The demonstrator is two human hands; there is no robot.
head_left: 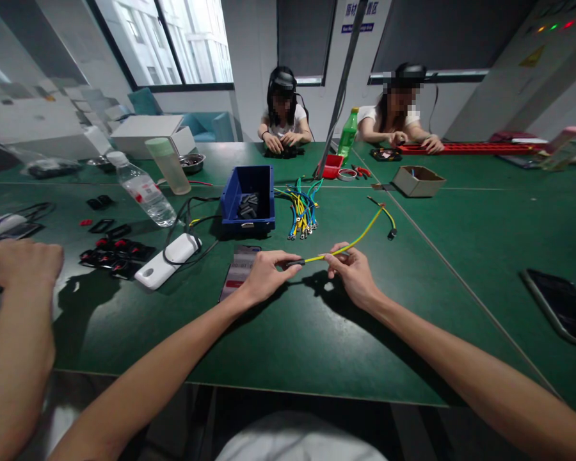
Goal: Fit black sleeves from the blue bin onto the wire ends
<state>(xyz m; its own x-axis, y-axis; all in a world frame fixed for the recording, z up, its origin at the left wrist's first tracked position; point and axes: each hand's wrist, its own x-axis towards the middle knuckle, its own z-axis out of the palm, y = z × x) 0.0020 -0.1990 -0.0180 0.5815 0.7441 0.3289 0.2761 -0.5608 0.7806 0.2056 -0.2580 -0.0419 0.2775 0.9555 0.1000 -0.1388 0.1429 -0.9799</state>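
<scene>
My left hand [271, 275] pinches a black sleeve [296, 262] at the left end of a yellow-green wire [365, 232]. My right hand [350, 272] grips the same wire a little to the right of the sleeve. From there the wire rises to the right, toward a short cable with a black end [392, 234] lying on the table. Just left of my left hand, and partly behind it, is a phone [237, 272]. Beyond my hands lie a bundle of yellow, blue and green wires [303, 208] with metal lugs and a blue bin [248, 225] holding dark small parts.
A white power strip [168, 261], black parts [118, 256] and a bottle [144, 192] are on the left. Another person's arm [19, 307] rests at far left. A dark phone [561, 307] lies right. Two people sit opposite, near a cardboard box [417, 184] and a metal pole [340, 89].
</scene>
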